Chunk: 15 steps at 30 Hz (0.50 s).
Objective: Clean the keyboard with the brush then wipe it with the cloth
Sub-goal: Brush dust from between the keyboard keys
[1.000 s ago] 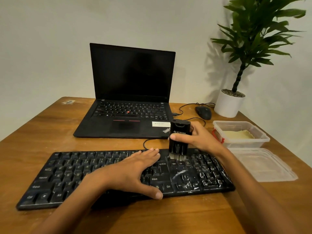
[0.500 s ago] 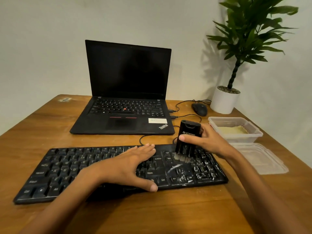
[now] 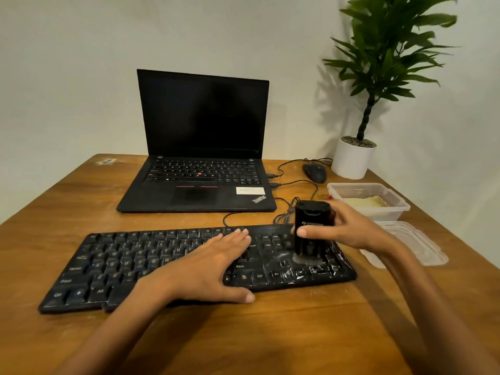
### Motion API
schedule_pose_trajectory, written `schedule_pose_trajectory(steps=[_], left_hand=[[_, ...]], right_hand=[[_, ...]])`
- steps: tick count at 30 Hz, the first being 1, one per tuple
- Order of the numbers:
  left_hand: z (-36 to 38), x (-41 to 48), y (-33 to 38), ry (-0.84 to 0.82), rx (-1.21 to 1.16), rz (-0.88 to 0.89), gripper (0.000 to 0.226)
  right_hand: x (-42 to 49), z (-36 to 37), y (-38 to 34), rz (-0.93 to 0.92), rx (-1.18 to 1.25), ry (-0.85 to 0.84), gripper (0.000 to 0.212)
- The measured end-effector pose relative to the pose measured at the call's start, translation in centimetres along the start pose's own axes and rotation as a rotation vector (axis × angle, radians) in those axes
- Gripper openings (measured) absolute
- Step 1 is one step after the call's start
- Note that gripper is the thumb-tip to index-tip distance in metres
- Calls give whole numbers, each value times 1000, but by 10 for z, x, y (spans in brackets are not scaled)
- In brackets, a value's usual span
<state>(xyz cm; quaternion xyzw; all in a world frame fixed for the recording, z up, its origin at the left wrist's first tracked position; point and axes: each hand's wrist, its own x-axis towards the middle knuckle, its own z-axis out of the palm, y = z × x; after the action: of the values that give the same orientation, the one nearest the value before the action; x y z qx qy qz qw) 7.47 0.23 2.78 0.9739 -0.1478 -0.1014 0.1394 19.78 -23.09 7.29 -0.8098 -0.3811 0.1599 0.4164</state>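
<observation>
The brush is a short, blocky black unit with a rigid casing and a strip of soft bristles at its lower end; it appears light enough for 1 hand and should be gripped around the upper casing, clear of the bristles, so they can flex freely. The right hand has it in exactly this hold: fingers curled closed around the far side, thumb pressed across the front face, brush upright with bristles touching the keys at the right end of the keyboard. The smooth casing may slip under a loose hold, so a firm wrap is advisable. The keyboard is a flat, stiff black board lying across the near part of the wooden table, in front of the laptop; being light, it is likely to slide under brushing. The left hand lies flat on its middle keys, fingers extended and holding nothing, thumb at the front edge, bracing it. Pale dust streaks show on the right-hand keys around the bristles. A pale folded item, possibly the cloth, sits in the clear container to the right.
</observation>
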Motion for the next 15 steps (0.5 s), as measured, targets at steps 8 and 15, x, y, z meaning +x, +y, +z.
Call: schedule_pose_trajectory(steps=[8, 15], left_hand=[[-2, -1, -1, 17, -51, 14, 99], [-2, 0, -1, 13, -44, 12, 99]], right_hand=[[16, 31, -5, -62, 12, -27, 49], [14, 13, -11, -79, 1, 7, 43]])
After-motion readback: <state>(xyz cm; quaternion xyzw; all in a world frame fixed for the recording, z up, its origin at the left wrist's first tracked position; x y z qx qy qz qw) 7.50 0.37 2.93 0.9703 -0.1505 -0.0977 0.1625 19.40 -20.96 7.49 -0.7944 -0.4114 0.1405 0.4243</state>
